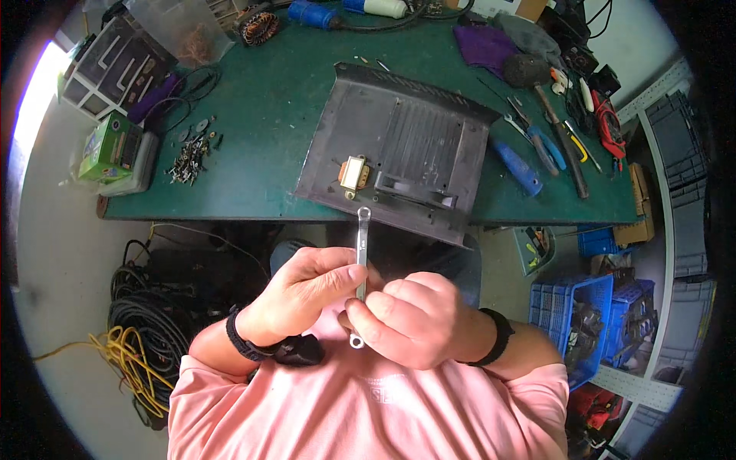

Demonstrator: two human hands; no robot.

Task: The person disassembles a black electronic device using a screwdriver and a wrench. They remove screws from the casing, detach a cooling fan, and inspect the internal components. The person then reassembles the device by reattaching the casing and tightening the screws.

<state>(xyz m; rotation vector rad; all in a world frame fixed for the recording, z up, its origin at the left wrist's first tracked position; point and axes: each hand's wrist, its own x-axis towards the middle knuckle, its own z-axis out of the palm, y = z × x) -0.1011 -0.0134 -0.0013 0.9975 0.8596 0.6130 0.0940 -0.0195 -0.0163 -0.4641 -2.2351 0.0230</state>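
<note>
Upright in front of my chest is a silver double-ended ring spanner (362,249). My left hand (310,290) pinches its middle, thumb along the shaft. Lower down, the curled fingers of my right hand (410,316) close around it, and a ring end shows below them. The upper ring end comes close to the near edge of a dark metal panel (349,138), which lies at an angle on the green bench. On that panel sits a small transformer (353,173) with a pale face. A black handle-like bar (415,190) runs along the panel to its right.
Loose screws and washers (189,159) lie in a heap at the left, beside a green box (112,146). A blue-handled tool (519,169), pliers (544,149) and a hammer (563,142) lie at the right. Blue crates (571,326) and coiled cables (146,322) flank me below.
</note>
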